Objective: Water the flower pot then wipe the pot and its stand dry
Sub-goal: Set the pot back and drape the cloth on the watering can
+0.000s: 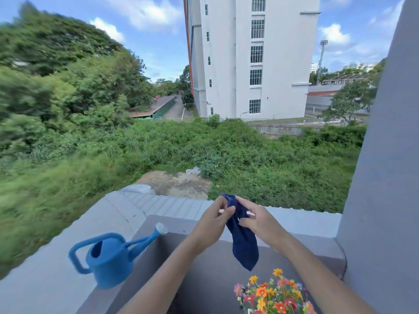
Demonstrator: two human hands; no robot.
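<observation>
Both your hands are up over the ledge, working one cloth. Left hand [212, 220] pinches the dark blue cloth [243, 241] near its top, thumb + fingers closed on the fabric. Right hand [256, 219] is clamped on the same upper part from the other side, fingers curled in. Cloth looks soft, terry-ish nap, bunched at the top between the hands, then hangs down in a long tapered tongue w/ a pointed lower end, free in the air, not touching anything.

Flowers [272, 293] sit bottom right, just below the cloth tip: small orange, yellow, pink + red blooms on thin green stems. Pot itself + stand are cut off by the frame edge, can't tell their state.

Watering can [108, 259] stands upright on the grey ledge [45, 288] to your left, well apart from the flowers. Light blue plastic, smooth, round tapered body, big loop handle on the left, long straight spout pointing up-right w/ a pale disc rose at the tip. Ledge surface is flat, matte, painted-concrete look.
</observation>
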